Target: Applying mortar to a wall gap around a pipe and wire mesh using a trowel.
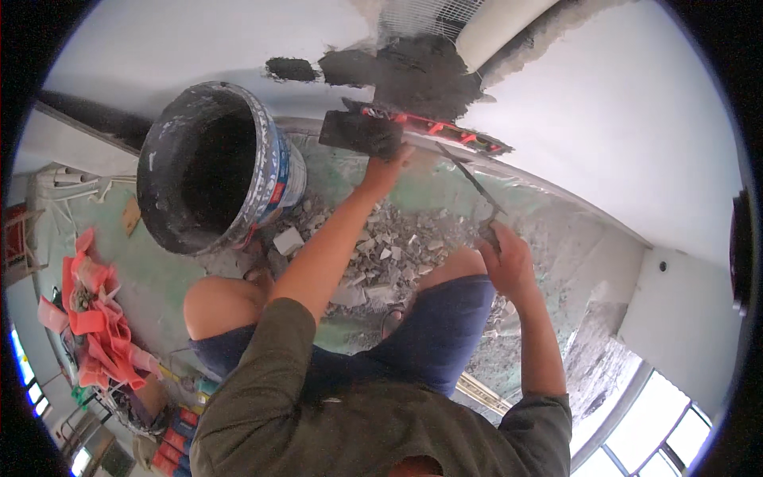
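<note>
My left hand (386, 168) is raised toward the wall, its fingers closed on a plastering float (433, 127) with a red ribbed back and dark mortar smeared along it. A dark, blocky piece (350, 133) sits at the float's left end, beside my fingers; how the two join is hidden. My right fist (509, 258) grips a thin trowel (477, 184), seen nearly edge-on, its tip pointing up toward the float's right end. Above the float, a patch of wet dark mortar (425, 75) covers the white wall beneath a pale pipe (497, 32).
A large mortar-stained bucket (262, 171) stands tilted-looking at my left knee. Broken rubble (373, 250) lies on the green sheeting between my legs. Crumpled pink-red sheeting (103, 318) lies at far left. Mesh (429, 17) shows on the wall beside the pipe.
</note>
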`<state>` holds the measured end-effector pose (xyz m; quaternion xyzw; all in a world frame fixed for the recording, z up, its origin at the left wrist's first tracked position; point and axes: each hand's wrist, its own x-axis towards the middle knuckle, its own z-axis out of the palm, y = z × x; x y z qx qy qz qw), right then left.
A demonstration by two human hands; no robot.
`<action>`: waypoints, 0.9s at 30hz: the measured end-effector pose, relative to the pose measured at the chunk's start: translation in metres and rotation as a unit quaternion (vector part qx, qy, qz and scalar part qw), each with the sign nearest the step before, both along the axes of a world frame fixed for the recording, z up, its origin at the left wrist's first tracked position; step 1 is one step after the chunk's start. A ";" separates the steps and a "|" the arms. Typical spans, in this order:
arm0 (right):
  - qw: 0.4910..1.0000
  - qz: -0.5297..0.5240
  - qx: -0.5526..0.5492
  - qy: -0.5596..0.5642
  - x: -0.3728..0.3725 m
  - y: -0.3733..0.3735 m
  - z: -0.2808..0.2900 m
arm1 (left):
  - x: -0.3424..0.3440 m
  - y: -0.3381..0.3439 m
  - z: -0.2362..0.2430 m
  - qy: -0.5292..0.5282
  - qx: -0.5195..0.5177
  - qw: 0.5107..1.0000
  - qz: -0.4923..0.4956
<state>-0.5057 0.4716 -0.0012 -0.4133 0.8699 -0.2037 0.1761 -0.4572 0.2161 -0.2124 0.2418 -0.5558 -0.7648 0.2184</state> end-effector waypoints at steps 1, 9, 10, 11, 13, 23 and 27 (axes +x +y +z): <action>1.000 -0.001 0.001 0.001 -0.002 -0.002 -0.001 | -0.006 0.003 0.001 0.001 0.001 1.000 -0.001; 0.991 0.083 0.069 0.078 -0.049 -0.026 -0.032 | -0.029 -0.001 -0.008 -0.034 -0.034 0.999 0.000; 0.991 0.081 0.069 0.078 -0.055 -0.030 -0.034 | -0.032 0.000 -0.011 -0.033 -0.033 0.999 -0.002; 0.992 0.093 0.060 0.060 -0.060 -0.035 -0.035 | -0.034 0.000 -0.014 -0.036 -0.032 0.999 0.005; 0.992 0.105 0.049 0.038 -0.072 -0.046 -0.045 | -0.035 -0.004 -0.021 -0.041 -0.031 0.999 0.013; 0.990 0.127 0.060 0.017 -0.116 -0.081 -0.104 | -0.038 -0.011 -0.056 -0.039 -0.202 0.978 -0.029; 0.997 0.048 0.052 -0.018 -0.126 -0.085 -0.112 | -0.053 0.004 -0.048 -0.035 -0.045 0.998 -0.011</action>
